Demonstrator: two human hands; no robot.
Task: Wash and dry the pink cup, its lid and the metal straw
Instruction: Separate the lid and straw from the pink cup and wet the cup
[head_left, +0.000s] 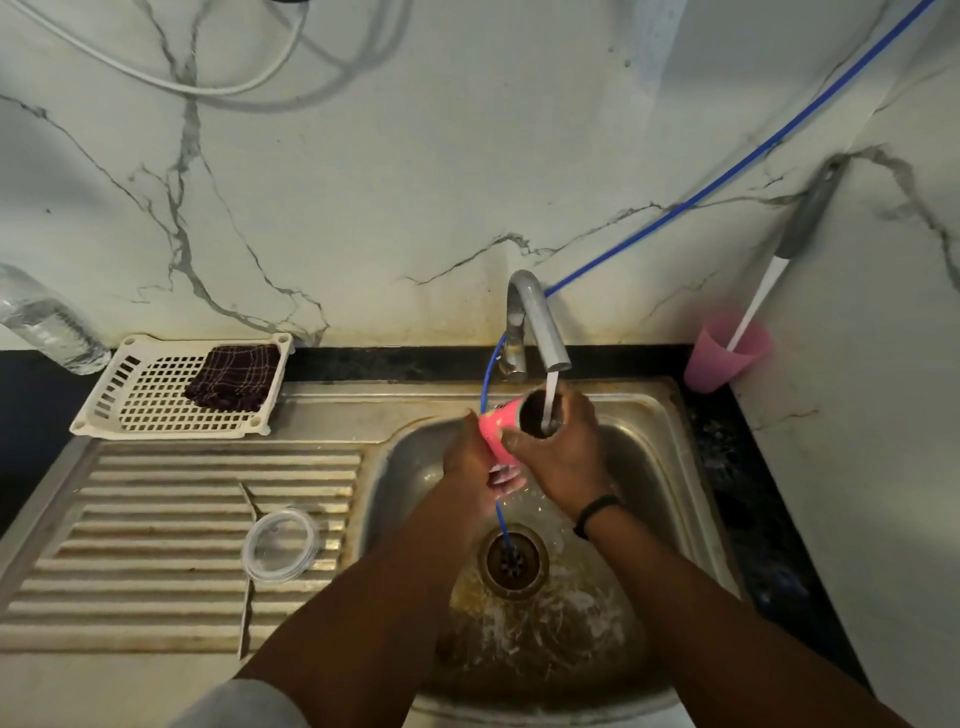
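You hold the pink cup (497, 431) over the sink (649, 467) with both hands. The cup is tipped on its side, and its open mouth points up toward the tap (540, 327). Water (549, 400) runs from the tap right into the cup.

Your right hand (561, 457) is curled around the cup near its mouth. Your left hand (467, 462) grips the bottom end of the cup, with its fingers bent around it.

A thin blue tube (675, 208) comes down along the wall, passes behind the tap, and goes down into the drain (514, 561). Water is splashing around the drain.

The clear lid (280, 543) lies flat on the ribbed metal surface (156, 519) to the left of the sink. The metal straw (247, 613) lies there too, and part of it is under the lid.

Behind that sits a white tray (130, 395) with a dark cloth (234, 376) in it. A clear bottle (47, 327) is at the far left. Another pink cup (727, 358) stands in the right corner with a long brush (769, 280) in it.
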